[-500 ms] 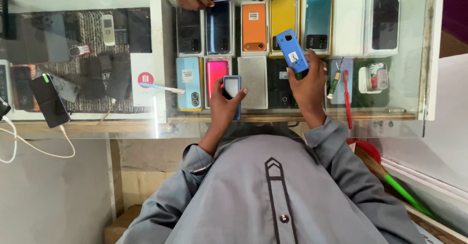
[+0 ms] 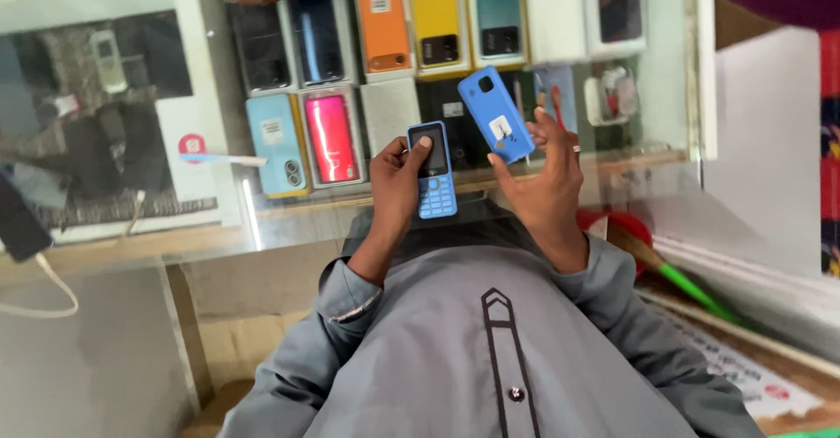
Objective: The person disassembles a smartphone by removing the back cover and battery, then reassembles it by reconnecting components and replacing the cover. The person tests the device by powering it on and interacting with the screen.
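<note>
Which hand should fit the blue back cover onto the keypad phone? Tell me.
Right, probably: the right hand already pinches the back cover beside the phone, which the left hand grips steady.

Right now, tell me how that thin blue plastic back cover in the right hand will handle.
The thin blue plastic back cover is pinched at its lower edge by the right hand, so it is probably very light. It looks like a thin shell, likely flexing slightly if squeezed. Its smooth surface may slip; being flat, it should not roll.
</note>
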